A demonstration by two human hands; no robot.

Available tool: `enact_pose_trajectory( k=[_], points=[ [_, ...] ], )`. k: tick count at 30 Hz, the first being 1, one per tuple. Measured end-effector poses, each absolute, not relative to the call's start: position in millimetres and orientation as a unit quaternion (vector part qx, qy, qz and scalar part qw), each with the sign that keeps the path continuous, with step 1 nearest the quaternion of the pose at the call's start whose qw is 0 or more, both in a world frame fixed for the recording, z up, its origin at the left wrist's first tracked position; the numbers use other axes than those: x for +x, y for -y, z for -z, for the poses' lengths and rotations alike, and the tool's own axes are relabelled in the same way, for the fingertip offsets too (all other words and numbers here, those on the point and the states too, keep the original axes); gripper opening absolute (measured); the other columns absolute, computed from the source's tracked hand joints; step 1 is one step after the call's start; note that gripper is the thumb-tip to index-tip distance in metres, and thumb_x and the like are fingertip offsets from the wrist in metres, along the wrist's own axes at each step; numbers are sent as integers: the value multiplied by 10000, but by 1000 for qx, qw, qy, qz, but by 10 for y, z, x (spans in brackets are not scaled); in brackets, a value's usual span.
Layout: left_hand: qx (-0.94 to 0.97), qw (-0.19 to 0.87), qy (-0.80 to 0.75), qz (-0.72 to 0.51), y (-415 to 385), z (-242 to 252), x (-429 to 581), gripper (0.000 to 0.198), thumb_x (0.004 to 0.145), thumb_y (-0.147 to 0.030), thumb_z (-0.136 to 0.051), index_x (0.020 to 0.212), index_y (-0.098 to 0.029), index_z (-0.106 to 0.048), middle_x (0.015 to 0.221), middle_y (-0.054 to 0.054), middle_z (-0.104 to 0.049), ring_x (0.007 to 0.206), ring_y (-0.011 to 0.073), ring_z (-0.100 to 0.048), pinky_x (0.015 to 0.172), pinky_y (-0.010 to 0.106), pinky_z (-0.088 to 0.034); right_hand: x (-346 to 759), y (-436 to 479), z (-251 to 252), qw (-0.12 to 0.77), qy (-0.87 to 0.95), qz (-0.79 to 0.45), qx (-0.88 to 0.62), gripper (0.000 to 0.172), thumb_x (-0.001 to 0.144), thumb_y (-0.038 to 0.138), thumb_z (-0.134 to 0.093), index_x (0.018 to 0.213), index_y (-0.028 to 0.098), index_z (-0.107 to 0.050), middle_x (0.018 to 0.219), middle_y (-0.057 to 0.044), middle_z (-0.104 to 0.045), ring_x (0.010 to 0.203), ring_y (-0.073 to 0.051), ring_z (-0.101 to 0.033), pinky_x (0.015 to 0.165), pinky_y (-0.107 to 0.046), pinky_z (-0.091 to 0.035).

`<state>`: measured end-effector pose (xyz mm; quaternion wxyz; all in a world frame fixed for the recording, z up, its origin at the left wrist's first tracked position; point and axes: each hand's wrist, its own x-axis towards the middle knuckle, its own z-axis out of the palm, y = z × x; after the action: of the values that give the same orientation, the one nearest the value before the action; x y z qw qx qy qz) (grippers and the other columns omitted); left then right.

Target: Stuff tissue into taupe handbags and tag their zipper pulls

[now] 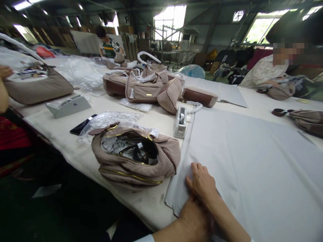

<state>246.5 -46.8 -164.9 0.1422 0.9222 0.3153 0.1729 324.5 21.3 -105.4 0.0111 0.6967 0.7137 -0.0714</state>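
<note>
A large stack of pale grey paper sheets point(252, 161) lies on the table in front of me. My right hand point(203, 183) rests on the stack's left part, palm down, its fingers a little bent and slightly apart. Below it my left hand point(194, 213) crosses under the right wrist near the front edge of the paper; its fingers are hidden. Left of the paper sits a beige corduroy handbag point(136, 158) with brass zips. Its top is unzipped, showing grey paper stuffing and a dark coiled strap point(145, 151) inside. Neither hand touches the bag.
A grey tape dispenser point(180, 122) stands behind the handbag, another tape dispenser point(69, 107) further left. Clear plastic wrap point(108, 122) covers part of a black pouch point(82, 125). More beige bags point(148, 87) are piled mid-table. People point(264, 72) work at the right, far side and left edge.
</note>
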Motion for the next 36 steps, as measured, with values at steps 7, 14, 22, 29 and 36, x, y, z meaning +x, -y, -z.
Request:
enact_pose_trajectory(
  k=[7,14,22,29,36],
  points=[
    [929,178,-261,-194,543,1767,2242,318,866,-330,-464,1075,-128,-594,1086,157,-640,1053,282,-555,886,442,-488,3517,-468,1175,8,-704,119,700,150,782,139,-420,887,148,-527,806,-83,-625,715,-207,-590,617,-276,-351],
    [681,385,-540,-311,219,1368,1950,263,854,-183,-412,1034,-153,-602,875,70,-609,828,171,-573,751,299,-481,3697,-499,1319,-57,-703,181,686,80,731,138,-435,781,195,-460,690,-3,-587,624,-142,-531,598,-223,-333],
    [653,393,-590,-265,-86,1330,2123,271,805,-228,-520,1043,-170,-636,756,14,-585,723,159,-555,691,254,-404,3811,-528,1499,-108,-698,208,677,93,690,153,-467,765,206,-454,648,11,-577,587,-143,-511,586,-234,-334],
    [676,370,-597,-221,-172,1310,2232,182,804,-202,-502,689,-172,-640,667,29,-561,633,160,-533,584,250,-335,3792,-463,1367,-150,-682,233,677,91,759,217,-438,806,195,-512,668,-3,-603,598,-149,-542,607,-245,-376],
    [687,486,-448,-301,115,1199,2351,136,751,-154,-507,711,-157,-637,801,58,-592,750,167,-572,687,254,-418,3853,-166,1041,-121,-645,234,717,230,823,244,-472,1023,150,-538,634,-9,-581,588,-168,-532,564,-262,-317]
  ],
)
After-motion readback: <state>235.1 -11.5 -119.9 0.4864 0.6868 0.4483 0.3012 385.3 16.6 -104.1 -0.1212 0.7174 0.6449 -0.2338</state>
